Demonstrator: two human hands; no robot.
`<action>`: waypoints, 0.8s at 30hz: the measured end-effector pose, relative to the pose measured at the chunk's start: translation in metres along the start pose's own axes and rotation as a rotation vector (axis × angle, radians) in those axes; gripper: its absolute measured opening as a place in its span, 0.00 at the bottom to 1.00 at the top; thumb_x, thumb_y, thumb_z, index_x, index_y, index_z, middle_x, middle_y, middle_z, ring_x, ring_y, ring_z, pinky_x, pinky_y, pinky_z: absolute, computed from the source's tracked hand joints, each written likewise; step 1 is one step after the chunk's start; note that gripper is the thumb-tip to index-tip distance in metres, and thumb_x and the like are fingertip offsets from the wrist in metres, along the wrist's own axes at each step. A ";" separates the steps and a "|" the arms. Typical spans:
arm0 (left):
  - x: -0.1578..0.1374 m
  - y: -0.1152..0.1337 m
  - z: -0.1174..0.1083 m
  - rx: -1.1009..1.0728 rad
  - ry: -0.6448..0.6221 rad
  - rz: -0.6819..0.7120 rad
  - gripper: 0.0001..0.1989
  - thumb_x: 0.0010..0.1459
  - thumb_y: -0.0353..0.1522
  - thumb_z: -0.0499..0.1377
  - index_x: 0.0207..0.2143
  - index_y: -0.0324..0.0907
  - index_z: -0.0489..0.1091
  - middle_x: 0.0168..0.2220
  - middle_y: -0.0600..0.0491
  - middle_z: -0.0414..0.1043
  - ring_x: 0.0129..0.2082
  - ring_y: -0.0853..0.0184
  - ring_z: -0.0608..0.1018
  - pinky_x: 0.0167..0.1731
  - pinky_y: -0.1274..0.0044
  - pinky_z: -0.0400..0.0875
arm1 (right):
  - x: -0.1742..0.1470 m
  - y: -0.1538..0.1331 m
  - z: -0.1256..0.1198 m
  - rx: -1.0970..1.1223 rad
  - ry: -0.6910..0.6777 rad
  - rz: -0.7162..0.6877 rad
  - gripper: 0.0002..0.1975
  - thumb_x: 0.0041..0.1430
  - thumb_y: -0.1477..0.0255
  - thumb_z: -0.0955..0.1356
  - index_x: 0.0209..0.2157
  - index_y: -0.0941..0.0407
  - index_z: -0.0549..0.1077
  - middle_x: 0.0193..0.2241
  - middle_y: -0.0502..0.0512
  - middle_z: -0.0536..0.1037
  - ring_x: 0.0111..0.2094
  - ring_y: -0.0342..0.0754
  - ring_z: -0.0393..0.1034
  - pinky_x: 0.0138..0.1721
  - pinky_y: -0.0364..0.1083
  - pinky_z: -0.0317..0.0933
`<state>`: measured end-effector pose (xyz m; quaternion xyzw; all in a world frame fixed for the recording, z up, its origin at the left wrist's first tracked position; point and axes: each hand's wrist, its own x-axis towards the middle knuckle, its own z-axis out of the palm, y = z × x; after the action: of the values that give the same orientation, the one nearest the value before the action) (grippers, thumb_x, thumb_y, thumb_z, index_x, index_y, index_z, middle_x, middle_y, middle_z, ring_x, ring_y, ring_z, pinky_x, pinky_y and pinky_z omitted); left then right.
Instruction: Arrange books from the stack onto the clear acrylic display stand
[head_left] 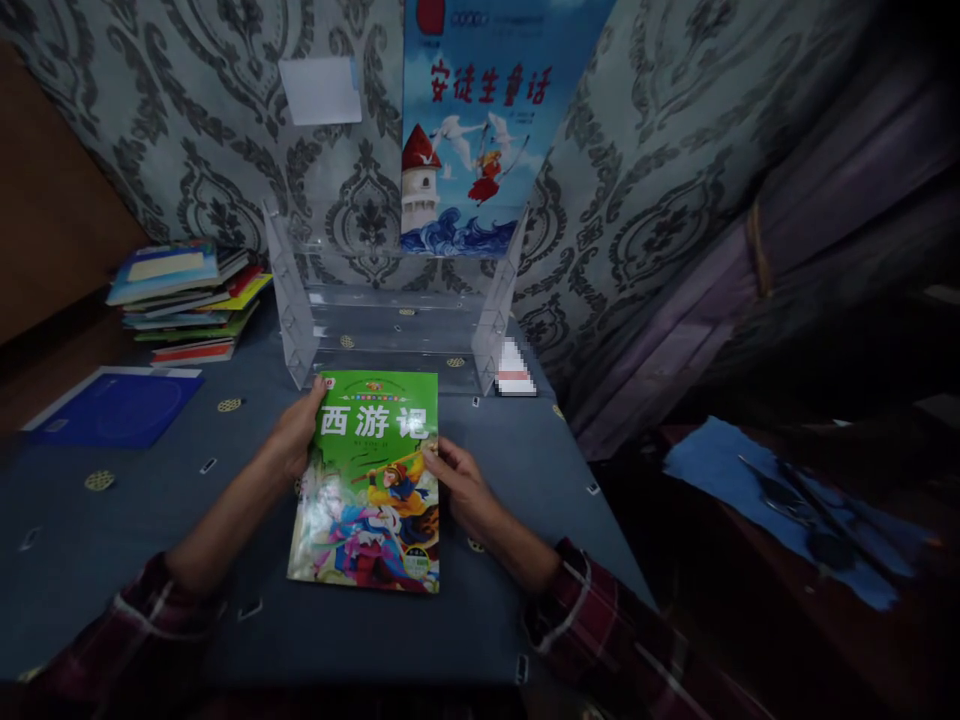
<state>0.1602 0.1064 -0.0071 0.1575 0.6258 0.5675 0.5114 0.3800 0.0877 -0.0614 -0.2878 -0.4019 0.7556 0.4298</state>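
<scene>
A green picture book (pixel 375 490) with large white characters and cartoon figures on its cover faces me, held between both hands. My left hand (pixel 301 425) is closed on its upper left edge, thumb on the front and the other fingers mostly hidden behind. Gripping the right edge, my right hand (pixel 463 485) has its thumb on the cover, and its remaining fingers are partly out of sight. Just beyond the book stands a clear plastic rack (pixel 394 310) with stepped tiers and two upright side panels.
A pile of books (pixel 191 300) is at the back left, with a flat blue book (pixel 120 405) in front. A blue poster-like book cover (pixel 480 130) and a white card (pixel 321 90) show against the patterned wall. A pixelated white item (pixel 514 370) sits beside the rack; a curtain (pixel 675 340) hangs right.
</scene>
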 end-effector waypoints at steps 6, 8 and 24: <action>0.005 -0.002 0.000 0.003 -0.046 -0.072 0.16 0.68 0.40 0.59 0.43 0.36 0.78 0.30 0.47 0.83 0.24 0.64 0.84 0.26 0.77 0.81 | -0.004 -0.001 0.001 0.036 -0.025 0.083 0.24 0.47 0.54 0.80 0.41 0.53 0.79 0.36 0.52 0.85 0.38 0.51 0.80 0.45 0.49 0.72; 0.003 -0.001 0.000 -0.002 -0.059 -0.095 0.16 0.69 0.40 0.58 0.45 0.36 0.78 0.30 0.46 0.83 0.25 0.63 0.84 0.26 0.77 0.81 | -0.004 -0.002 0.001 0.056 -0.016 0.118 0.24 0.46 0.54 0.80 0.41 0.53 0.79 0.36 0.51 0.85 0.38 0.50 0.80 0.43 0.48 0.73; -0.028 -0.033 -0.026 0.010 -0.068 -0.253 0.23 0.65 0.49 0.58 0.49 0.40 0.77 0.37 0.43 0.84 0.32 0.53 0.86 0.32 0.66 0.83 | -0.002 0.003 -0.002 0.222 0.040 0.173 0.22 0.44 0.60 0.82 0.37 0.53 0.76 0.34 0.48 0.84 0.31 0.44 0.79 0.36 0.43 0.72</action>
<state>0.1633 0.0603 -0.0274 0.0987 0.6257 0.4897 0.5991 0.3810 0.0851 -0.0649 -0.2869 -0.2808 0.8239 0.4002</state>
